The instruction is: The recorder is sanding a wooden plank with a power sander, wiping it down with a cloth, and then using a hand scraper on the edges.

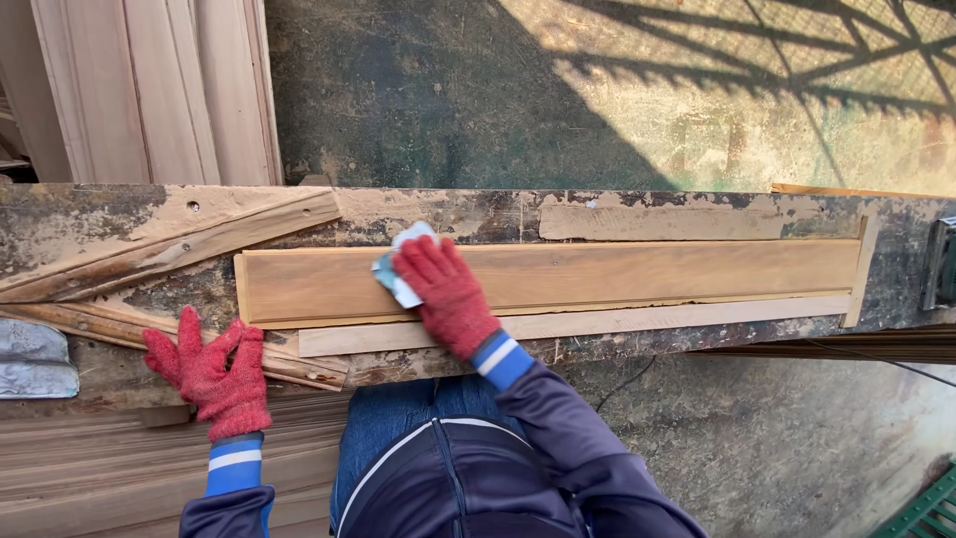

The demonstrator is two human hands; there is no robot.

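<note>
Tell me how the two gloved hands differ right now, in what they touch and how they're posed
The right hand presses a pale blue-white pad onto the long wooden board, fingers curled over it. The left hand holds nothing; it lies spread on the worn bench edge, by a thin wooden strip. Both wear red knit gloves with blue-and-white cuffs.

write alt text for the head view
A person's right hand in a red knit glove presses a sandpaper pad onto a long wooden board on a worn workbench. The gloved left hand rests spread on the bench edge.
</note>
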